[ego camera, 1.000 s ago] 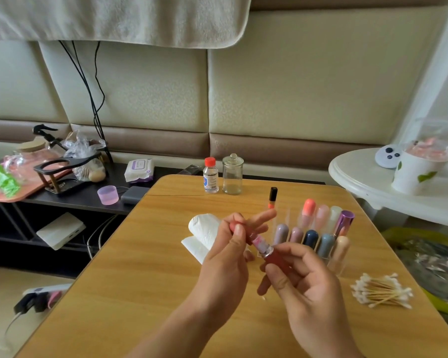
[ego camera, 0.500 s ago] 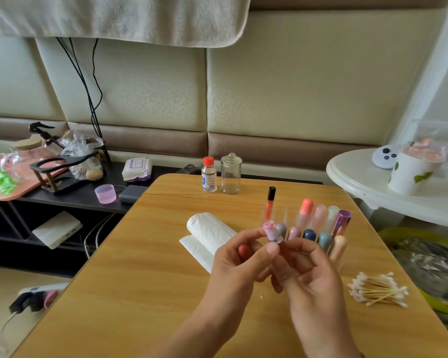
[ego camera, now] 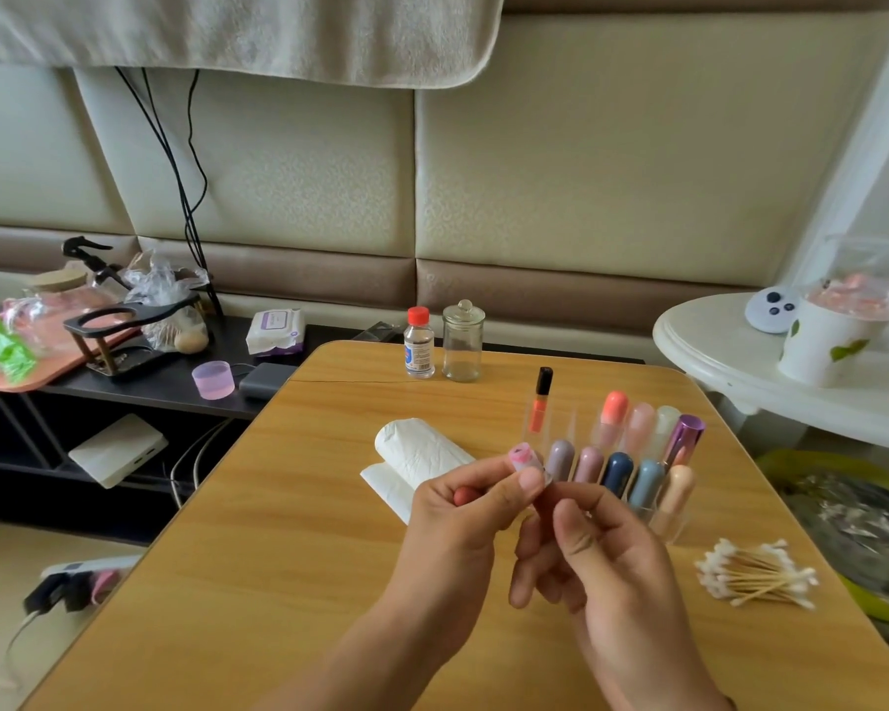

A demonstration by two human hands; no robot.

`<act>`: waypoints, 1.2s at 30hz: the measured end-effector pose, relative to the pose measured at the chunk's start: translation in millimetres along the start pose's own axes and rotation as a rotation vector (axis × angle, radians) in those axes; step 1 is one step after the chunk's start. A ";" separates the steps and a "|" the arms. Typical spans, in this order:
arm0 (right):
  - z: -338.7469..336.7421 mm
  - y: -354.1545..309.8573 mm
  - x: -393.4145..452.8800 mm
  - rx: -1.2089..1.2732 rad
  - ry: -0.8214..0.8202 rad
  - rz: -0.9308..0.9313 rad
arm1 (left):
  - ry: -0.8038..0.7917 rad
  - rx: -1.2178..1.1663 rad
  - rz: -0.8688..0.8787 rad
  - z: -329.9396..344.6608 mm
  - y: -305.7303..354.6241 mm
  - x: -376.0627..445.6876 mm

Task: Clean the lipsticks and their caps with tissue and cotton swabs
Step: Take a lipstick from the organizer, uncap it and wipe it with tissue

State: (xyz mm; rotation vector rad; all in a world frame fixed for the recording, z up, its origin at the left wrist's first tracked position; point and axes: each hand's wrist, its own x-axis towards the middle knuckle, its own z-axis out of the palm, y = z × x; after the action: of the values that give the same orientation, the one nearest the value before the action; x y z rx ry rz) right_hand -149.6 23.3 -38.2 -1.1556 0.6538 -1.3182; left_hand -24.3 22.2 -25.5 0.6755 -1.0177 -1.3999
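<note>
Both hands meet above the near half of the counter (ego camera: 299, 505), just in front of the clear organiser (ego camera: 673, 526). The left hand (ego camera: 463, 526) pinches the lipstick (ego camera: 527, 459) near its pink top between thumb and forefinger; a reddish piece, probably its cap (ego camera: 465, 497), sits tucked in the curled fingers behind. The right hand (ego camera: 601, 567) curls its fingers round the lower part, which they hide.

The lipstick's long axis tilts up and away from the person, its top pointing toward the organiser's front row. Both hands are already on it, so neither has to reach for it.

The folded tissue (ego camera: 422, 464) lies just left of the organiser and just beyond the left hand, the nearer hand to it. The cotton swabs (ego camera: 755, 577) lie in a heap near the organiser's front right corner, to the right of the right hand, which is much the closer. Whichever cleaner is wanted, I judge the hand on that side should let go while the other holds the lipstick steady.
</note>
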 end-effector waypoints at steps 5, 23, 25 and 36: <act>1.3 -6.6 -5.3 0.194 -0.028 0.248 | 0.059 0.036 0.049 -2.1 -0.6 2.1; -0.7 -11.2 -6.9 -0.108 -0.004 0.205 | 0.017 -0.063 0.025 -4.1 -0.2 4.6; 0.7 -8.7 -7.3 -0.180 0.009 0.133 | 0.001 -0.061 0.012 -5.9 -0.5 5.5; -12.2 -4.1 -2.7 0.590 -0.409 0.602 | -0.081 -0.017 -0.056 -6.6 -0.5 2.4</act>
State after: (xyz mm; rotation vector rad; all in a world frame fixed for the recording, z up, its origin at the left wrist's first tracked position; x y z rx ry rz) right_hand -162.7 23.1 -39.3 -0.6329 0.2431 -0.6554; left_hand -19.0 18.6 -28.4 0.6434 -1.0556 -1.4937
